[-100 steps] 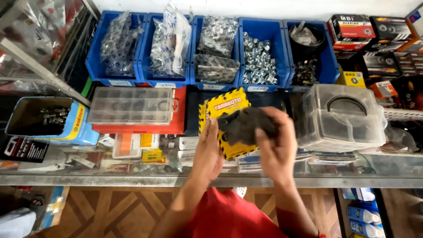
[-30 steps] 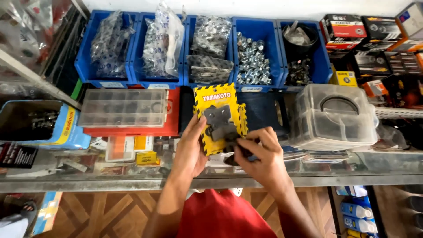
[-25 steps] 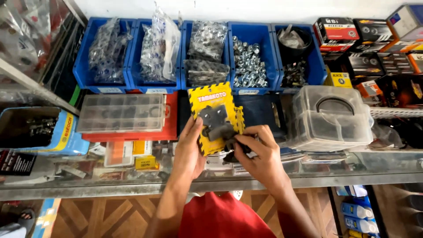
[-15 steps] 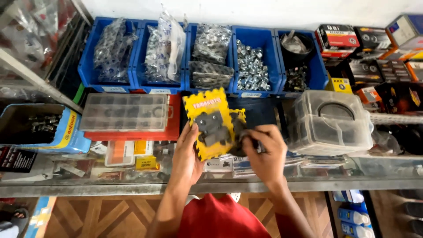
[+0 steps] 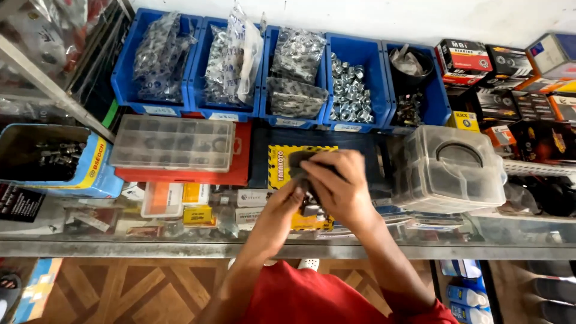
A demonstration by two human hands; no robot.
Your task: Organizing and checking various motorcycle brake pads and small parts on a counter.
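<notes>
A yellow blister card (image 5: 282,171) holding dark grey, flat brake-pad-like parts lies face up on a dark blue case at the middle of the bench (image 5: 180,246), and both hands work on it. The right hand (image 5: 336,186) lies over the card's centre, fingers curled down onto a dark part, so most of the card is hidden; only its left strip and a near corner show. The left hand (image 5: 282,207) comes in from the near left, its fingertips pinching a small dark grey piece (image 5: 311,210) at the card's near edge. Both grips look closed on the pack or its parts, though exactly what each finger holds cannot be told. Judging by this, the pack is set down and being opened or emptied; the parts are not yet clear of the card

Just left sits a clear compartment box (image 5: 174,143) on a red case. To the right stands a clear lidded tub (image 5: 450,168). Along the far edge runs a row of blue bins (image 5: 441,102) with bagged hardware and loose nuts (image 5: 348,87)
</notes>
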